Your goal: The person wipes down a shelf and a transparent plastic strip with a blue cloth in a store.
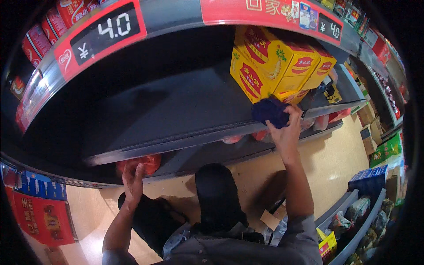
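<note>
In my right hand (288,127) is a bunched dark blue cloth (270,112), pinched between thumb and fingers. It sits at the front edge of a dark grey metal shelf (159,114), just under a stack of yellow and red cartons (265,71). Lower down on the left, my left hand (133,180) is at a red package (153,165) beneath the shelf's front lip. Its fingertips are partly hidden against the package, so whether it grips or only touches cannot be seen.
A curved upper shelf edge with price displays (107,33) crosses above. Bagged goods (233,139) show on the bottom shelf. My bent knees (217,195) are close to the shelving. A low rack of packaged goods (352,212) stands behind at right, a red carton (41,217) at left.
</note>
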A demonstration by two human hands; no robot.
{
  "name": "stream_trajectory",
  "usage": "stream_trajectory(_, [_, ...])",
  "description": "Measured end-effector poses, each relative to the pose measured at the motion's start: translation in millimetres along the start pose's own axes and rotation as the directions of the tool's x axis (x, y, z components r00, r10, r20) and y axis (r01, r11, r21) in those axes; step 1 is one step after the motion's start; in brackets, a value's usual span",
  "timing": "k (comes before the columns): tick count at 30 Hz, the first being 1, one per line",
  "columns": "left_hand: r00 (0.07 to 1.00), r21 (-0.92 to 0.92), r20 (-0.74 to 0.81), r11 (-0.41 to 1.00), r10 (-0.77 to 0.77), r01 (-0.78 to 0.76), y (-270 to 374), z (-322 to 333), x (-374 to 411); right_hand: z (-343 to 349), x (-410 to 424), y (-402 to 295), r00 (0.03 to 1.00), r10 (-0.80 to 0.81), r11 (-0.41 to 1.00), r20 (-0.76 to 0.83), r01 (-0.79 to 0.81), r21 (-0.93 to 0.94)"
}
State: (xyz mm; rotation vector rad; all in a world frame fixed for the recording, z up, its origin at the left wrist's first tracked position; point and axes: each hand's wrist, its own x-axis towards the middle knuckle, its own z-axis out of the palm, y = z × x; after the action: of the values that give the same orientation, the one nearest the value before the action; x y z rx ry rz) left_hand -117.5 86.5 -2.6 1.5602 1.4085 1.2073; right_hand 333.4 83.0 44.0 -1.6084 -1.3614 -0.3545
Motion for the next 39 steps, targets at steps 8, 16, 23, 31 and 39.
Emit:
stream_trajectory(8, [0.98,0.021,0.083,0.984,-0.178,0.177,-34,-5,6,18,22,5,0.996,-0.091,0.996,0.006,0.091,0.013])
stream_trajectory(16, [0.966,0.026,0.112,0.972,-0.233,0.232,-38,7,5,41,22,-3,0.992,0.12,0.988,-0.03,-0.122,-0.096])
stream_trajectory(23, [0.897,-0.038,0.251,0.922,-0.364,0.385,-42,-37,-12,6,28,65,0.979,0.202,0.97,0.004,-0.201,0.134])
stream_trajectory(31, [0.871,-0.472,0.283,0.732,-0.402,0.491,6,21,12,23,56,65,0.997,0.08,0.997,0.023,-0.08,0.012])
stream_trajectory(39, [0.841,-0.731,0.347,0.442,-0.415,0.519,-8,63,39,69,-50,-106,0.881,-0.435,0.892,0.188,0.392,0.227])
